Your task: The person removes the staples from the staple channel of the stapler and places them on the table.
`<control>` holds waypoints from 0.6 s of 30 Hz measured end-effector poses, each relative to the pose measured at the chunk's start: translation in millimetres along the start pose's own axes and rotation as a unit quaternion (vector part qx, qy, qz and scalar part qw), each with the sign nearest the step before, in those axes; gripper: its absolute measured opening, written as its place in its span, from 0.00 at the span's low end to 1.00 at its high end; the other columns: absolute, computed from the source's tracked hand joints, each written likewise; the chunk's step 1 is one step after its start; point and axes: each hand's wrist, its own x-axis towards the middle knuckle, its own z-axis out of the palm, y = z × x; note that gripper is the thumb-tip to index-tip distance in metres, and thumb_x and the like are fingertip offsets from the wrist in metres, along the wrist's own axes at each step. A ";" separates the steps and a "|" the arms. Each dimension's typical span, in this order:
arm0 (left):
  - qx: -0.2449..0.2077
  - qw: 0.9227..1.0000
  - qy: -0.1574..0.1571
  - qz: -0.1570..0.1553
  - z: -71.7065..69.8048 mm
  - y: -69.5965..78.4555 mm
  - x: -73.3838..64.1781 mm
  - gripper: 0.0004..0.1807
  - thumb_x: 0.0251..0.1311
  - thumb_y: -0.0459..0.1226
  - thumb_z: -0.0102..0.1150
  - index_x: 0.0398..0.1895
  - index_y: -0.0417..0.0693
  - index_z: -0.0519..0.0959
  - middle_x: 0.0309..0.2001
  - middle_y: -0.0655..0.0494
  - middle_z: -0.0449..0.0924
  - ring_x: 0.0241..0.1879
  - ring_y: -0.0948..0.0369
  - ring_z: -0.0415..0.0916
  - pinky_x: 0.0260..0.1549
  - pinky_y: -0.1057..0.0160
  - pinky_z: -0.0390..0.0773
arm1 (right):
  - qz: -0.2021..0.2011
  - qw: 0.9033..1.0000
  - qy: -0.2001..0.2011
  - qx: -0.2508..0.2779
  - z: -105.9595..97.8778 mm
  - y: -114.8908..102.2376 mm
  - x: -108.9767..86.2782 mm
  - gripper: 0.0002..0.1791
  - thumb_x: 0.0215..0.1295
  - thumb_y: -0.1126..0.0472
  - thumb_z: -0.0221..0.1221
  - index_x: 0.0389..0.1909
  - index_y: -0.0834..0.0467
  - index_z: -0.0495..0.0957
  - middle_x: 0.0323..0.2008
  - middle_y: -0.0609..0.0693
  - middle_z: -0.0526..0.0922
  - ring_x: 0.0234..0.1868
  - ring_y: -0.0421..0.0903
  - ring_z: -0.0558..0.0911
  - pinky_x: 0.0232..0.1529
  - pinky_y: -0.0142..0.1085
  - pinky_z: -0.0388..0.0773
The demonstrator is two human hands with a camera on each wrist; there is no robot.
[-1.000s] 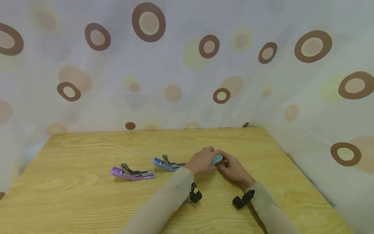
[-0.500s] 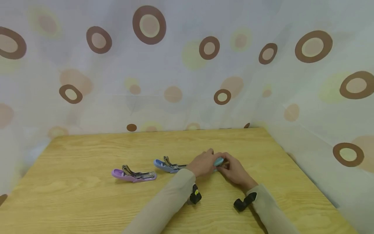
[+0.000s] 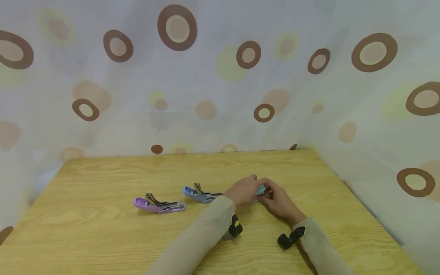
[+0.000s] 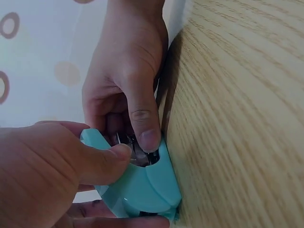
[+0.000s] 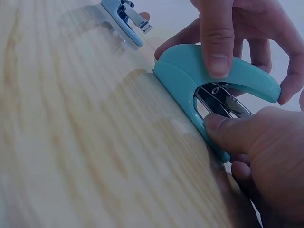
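Observation:
A teal stapler (image 5: 183,66) stands on the wooden table, its metal magazine (image 5: 221,99) showing between the raised top and the base. My left hand (image 3: 243,191) grips it by the teal body, thumb on its near side and fingers behind. From the other end my right hand (image 3: 280,201) pinches the stapler's open front, the thumb at the base beside the magazine in the right wrist view. The right fingers behind are partly hidden. Left of my hands lie a blue stapler (image 3: 196,194) and a purple stapler (image 3: 148,206), both with their metal parts swung up.
The wooden table (image 3: 103,236) runs back to a patterned curtain (image 3: 206,84) behind and along the right side. Each wrist carries a black camera mount, such as the right mount (image 3: 290,237).
Both hands stay on the teal stapler. Its top has tilted slightly, and more of the body and front opening shows between the hands. The view has shifted a little.

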 end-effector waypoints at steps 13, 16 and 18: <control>-0.101 0.989 0.069 0.082 -2.1 -18.2 -10.3 0.22 0.61 0.34 0.62 0.55 0.55 0.66 0.49 0.52 0.71 0.40 0.60 0.74 0.38 0.68 0.75 | -0.014 1.000 0.012 -0.001 -6.6 3.3 1.5 0.15 0.55 0.71 0.66 0.41 0.59 0.75 0.34 0.51 0.80 0.33 0.39 0.82 0.36 0.33 0.81; -0.089 0.987 0.092 0.094 -1.5 -20.7 -12.8 0.20 0.60 0.34 0.63 0.51 0.52 0.66 0.44 0.53 0.73 0.36 0.62 0.73 0.34 0.71 0.73 | -0.013 1.000 0.004 0.005 -4.6 4.6 1.7 0.13 0.56 0.69 0.66 0.41 0.58 0.76 0.35 0.51 0.81 0.34 0.40 0.82 0.36 0.33 0.80; -0.091 0.987 0.104 0.087 -0.4 -23.5 -15.3 0.18 0.59 0.33 0.64 0.47 0.50 0.66 0.39 0.54 0.73 0.32 0.63 0.70 0.31 0.72 0.70 | -0.013 1.000 -0.002 0.008 -2.1 4.2 1.9 0.11 0.57 0.67 0.66 0.41 0.57 0.78 0.36 0.51 0.82 0.35 0.41 0.82 0.38 0.33 0.80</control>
